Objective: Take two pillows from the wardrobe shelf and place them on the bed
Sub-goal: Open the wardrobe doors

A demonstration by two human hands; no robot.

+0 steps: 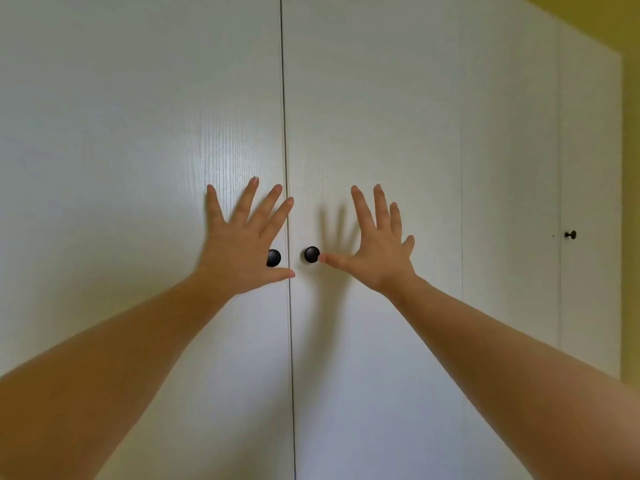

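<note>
White wood-grain wardrobe doors (363, 116), shut — pillows not in view. Left hand (242, 244) raised with fingers spread, palm partly covering the left black knob (274, 258). Right hand (377, 251) also splayed, thumb tip at the right black knob (311, 254) — contact unclear. Third small knob (570, 234) far right; yellow wall (632, 168) beyond.

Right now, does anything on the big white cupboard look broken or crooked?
Nothing stands out. The wardrobe doors are shut and straight, and both black knobs sit level. The left hand and right hand are spread open, holding nothing.
</note>
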